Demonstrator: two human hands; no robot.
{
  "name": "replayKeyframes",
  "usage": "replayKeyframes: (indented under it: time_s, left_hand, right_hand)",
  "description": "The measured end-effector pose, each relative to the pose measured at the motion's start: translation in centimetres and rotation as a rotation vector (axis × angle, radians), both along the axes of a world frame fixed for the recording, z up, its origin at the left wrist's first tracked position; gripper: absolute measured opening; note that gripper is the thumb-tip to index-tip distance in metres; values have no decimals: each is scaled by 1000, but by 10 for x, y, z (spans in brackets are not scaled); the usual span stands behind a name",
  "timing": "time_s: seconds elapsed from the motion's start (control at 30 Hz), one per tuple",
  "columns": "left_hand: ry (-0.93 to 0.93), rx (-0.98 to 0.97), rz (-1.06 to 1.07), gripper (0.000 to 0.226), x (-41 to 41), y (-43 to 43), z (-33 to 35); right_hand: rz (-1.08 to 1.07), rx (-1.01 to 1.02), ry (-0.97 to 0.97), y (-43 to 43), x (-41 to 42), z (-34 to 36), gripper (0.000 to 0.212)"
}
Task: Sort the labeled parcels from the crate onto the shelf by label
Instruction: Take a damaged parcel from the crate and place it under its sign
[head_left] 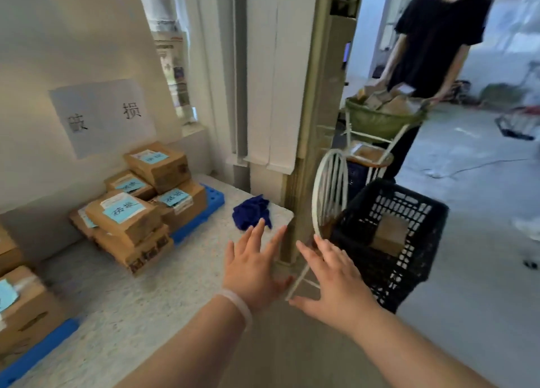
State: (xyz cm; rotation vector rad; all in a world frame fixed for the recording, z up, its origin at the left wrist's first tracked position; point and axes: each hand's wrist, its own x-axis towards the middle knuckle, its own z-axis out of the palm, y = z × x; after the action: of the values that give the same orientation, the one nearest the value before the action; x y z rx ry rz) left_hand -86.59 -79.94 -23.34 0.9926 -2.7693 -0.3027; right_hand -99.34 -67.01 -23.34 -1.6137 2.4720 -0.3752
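My left hand [253, 266] hovers flat with fingers spread over the right end of the speckled shelf [140, 308], holding nothing. My right hand [333, 285] is also spread and empty, just left of the black plastic crate [420, 235]. One brown cardboard parcel [390, 235] lies inside the crate. A stack of brown parcels with blue labels [140, 209] sits on a blue pallet [201, 215] against the wall, under a white paper sign [102, 116]. More labeled parcels [26, 308] stand at the left edge.
A dark blue cloth [252, 212] lies on the shelf near its right corner. A white wire stand [330, 192] leans between shelf and crate. A person in black [438, 45] stands behind a green basket cart of parcels [382, 116]. Grey floor lies to the right.
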Motion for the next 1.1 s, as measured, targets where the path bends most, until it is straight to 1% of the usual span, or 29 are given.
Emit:
replayKeyframes:
  time_s: [0.2, 0.47, 0.67, 0.93, 1.1]
  left_hand:
    - [-26, -13, -220, 94, -89, 49, -2]
    - [-40, 37, -410, 89, -192, 62, -23]
    - [-78, 56, -478, 88, -278, 22, -46]
    - [-199, 124, -565, 87, -381, -56, -65]
    - [-230, 182, -598, 85, -432, -76, -88]
  right_hand:
    - [-227, -15, -62, 70, -63, -8, 98]
    - [-435, 24, -125, 101, -127, -35, 95]
    - [-588, 38, -146, 66, -204, -43, 97]
    - [-665, 128, -216, -7, -290, -63, 101]
    - [-724, 150, -282, -26, -327, -83, 100]
